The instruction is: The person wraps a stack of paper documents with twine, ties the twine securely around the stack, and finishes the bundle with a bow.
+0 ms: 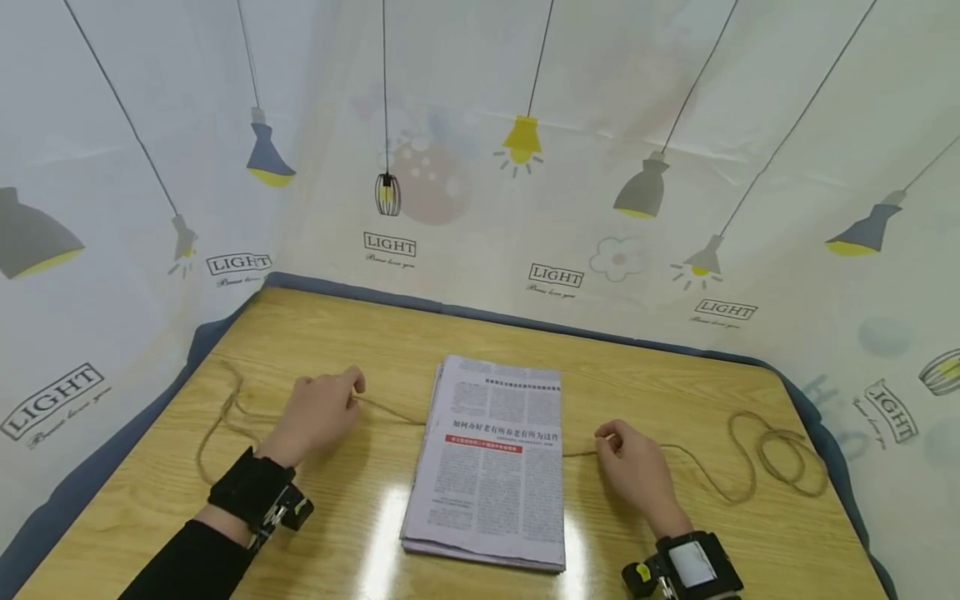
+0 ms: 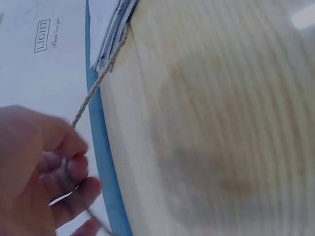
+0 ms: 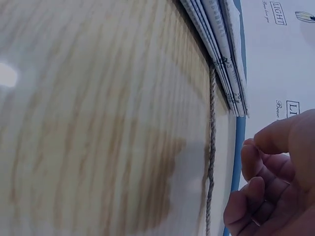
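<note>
A stack of newspapers [image 1: 487,467] lies flat in the middle of the wooden surface [image 1: 360,350], and a length of twine [image 1: 390,410] runs underneath it – coming out on both sides.

The left hand [image 1: 318,414] sits just left of the stack, fingers curled, pinching the twine between thumb and fingertips. The left wrist view shows it well: the twine [image 2: 98,83] goes taut from the curled fingers [image 2: 69,169] straight to the edge of the papers [image 2: 110,34]. Behind that hand the loose end trails off in a wide curve toward the surface's left edge.

The right hand [image 1: 637,471] is just right of the stack, fingers curled too. From the head view it looks like it's pinching the twine at the fingertips, but in the right wrist view the twine [image 3: 211,147] lies along the surface just beside the fingers [image 3: 256,196] – so I can't tell for sure whether it's actually gripped. Past that hand the twine runs on to a loose coil [image 1: 780,454] near the right edge.

Both wrists wear black strapped cameras. A curtain with lamp prints [image 1: 521,142] hangs around the surface.
</note>
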Tool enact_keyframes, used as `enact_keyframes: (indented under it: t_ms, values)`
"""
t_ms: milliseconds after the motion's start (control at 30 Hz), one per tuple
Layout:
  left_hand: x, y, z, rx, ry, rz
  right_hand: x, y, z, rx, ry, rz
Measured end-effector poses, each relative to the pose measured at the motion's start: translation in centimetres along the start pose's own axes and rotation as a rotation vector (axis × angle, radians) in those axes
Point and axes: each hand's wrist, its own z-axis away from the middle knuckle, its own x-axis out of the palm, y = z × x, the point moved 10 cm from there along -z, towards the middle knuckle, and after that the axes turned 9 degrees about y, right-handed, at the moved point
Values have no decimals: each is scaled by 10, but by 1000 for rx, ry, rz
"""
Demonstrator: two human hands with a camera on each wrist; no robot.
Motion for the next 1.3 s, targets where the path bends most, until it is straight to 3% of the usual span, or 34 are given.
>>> enact_keyframes:
  t_ms: [133, 267, 433, 567, 700, 800, 900, 967, 1067, 1200, 1300]
  values:
    - [-33, 9, -8, 29, 254, -40, -1, -13, -3, -46, 13, -19]
    - [-56, 32, -14, 86, 463, -102, 1, -31, -5, -77, 4, -56]
    - [-61, 68, -25, 129, 562, -73, 6, -56, -9, -95, -25, -122]
    - [-48, 93, -33, 130, 517, 73, 12, -79, -10, -133, -53, -176]
    - [-32, 118, -40, 153, 417, 306, 20, -100, -11, -160, -100, -274]
    - [-20, 136, -43, 169, 320, 516, 30, -114, -11, -119, -204, -439]
    - [-10, 151, -44, 190, 223, 645, 42, -130, -10, -51, -363, -691]
    - [-6, 160, -42, 217, 173, 668, 46, -141, -9, -5, -457, -882]
    - [-1, 166, -38, 251, 137, 651, 43, -151, -12, 63, -513, -1160]
    - [3, 164, -34, 253, 109, 648, 26, -152, -18, 82, -471, -1425]
    - [7, 159, -32, 245, 90, 632, 12, -147, -22, 76, -413, -1501]
